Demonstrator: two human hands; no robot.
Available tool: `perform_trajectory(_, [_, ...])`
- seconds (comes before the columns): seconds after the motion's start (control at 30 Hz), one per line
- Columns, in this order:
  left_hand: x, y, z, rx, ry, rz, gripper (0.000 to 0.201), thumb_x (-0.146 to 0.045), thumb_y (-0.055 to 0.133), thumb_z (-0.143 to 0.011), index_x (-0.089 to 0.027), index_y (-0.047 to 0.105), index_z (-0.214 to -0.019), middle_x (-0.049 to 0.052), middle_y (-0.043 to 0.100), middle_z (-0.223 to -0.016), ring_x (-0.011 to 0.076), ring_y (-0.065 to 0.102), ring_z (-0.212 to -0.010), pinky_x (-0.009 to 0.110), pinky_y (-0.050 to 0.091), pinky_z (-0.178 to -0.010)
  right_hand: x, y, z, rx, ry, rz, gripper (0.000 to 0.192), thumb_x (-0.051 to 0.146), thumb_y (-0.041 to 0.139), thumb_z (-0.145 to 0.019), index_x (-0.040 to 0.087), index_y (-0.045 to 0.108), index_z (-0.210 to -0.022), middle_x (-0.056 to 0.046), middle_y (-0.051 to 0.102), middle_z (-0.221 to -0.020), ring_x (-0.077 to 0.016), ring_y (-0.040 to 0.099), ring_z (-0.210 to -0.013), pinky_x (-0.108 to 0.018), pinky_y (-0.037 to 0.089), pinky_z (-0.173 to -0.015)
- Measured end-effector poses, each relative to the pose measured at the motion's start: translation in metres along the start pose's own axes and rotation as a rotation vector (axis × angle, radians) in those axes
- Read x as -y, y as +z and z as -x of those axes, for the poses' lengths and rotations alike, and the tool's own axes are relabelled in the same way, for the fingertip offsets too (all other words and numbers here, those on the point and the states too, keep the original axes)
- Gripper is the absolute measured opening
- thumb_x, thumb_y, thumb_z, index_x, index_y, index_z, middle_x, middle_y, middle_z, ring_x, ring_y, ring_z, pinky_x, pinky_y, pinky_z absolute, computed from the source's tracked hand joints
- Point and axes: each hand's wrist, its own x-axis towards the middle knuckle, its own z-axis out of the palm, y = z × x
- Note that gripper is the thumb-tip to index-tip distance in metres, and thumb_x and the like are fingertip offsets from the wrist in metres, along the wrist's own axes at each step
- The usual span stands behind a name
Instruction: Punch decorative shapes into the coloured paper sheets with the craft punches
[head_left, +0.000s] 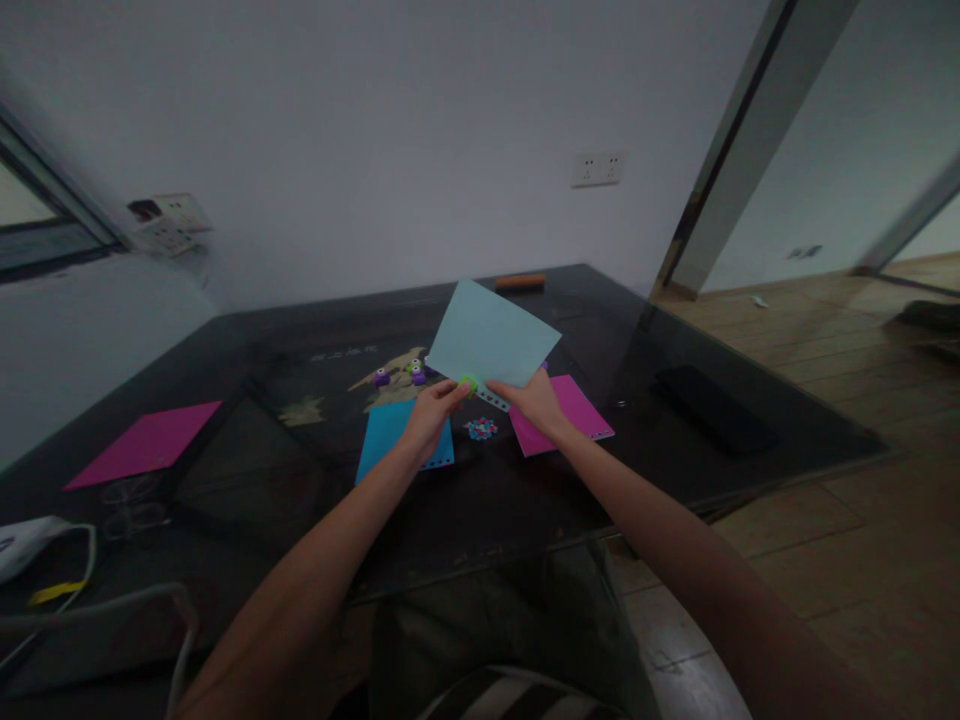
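A pale blue sheet of paper [491, 330] is held up above the table, with a row of small punched shapes along its near edge. My right hand [534, 398] is closed on the sheet's lower right side. My left hand [435, 412] grips a small green craft punch [469, 384] at the same near edge. Beneath my hands lies a little heap of pink and blue paper bits [481, 429]. A bright blue sheet [386, 432] rests under my left hand, and a pink sheet [577, 412] under my right; both have holes along their near edges.
Several purple and green punches, one a purple punch [382, 377], stand behind the blue sheet. Another pink sheet [150, 442] lies at left. A dark flat object [712, 408] is at right, an orange-brown bar [520, 282] by the wall. White cable [91, 560] runs at lower left.
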Motion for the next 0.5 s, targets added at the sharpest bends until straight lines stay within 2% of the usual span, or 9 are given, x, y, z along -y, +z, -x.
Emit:
perform_trajectory(0.2, [0.0011, -0.0008, 0.0000, -0.002, 0.031, -0.001, 0.024, -0.037, 0.071, -0.067, -0.016, 0.069, -0.078, 0.003, 0.065, -0.078, 0.0143, 0.055, -0.073, 0.025, 0.037, -0.064, 0.0028, 0.0000, 0.0012, 0.002, -0.009, 0.006, 0.049, 0.024, 0.074, -0.061, 0.016, 0.062, -0.108, -0.008, 0.071, -0.095, -0.0231, 0.065, -0.092, -0.041, 0.049, -0.088])
perform_trajectory(0.5, [0.0018, -0.0008, -0.0004, -0.007, 0.068, -0.023, 0.020, -0.038, 0.070, -0.068, -0.021, 0.071, -0.078, 0.002, 0.067, -0.079, 0.0161, 0.056, -0.073, 0.027, 0.036, -0.064, 0.0061, 0.0006, 0.0018, -0.031, -0.002, 0.014, 0.053, 0.023, 0.074, -0.060, 0.014, 0.060, -0.110, -0.009, 0.071, -0.094, -0.0228, 0.066, -0.088, -0.039, 0.050, -0.086])
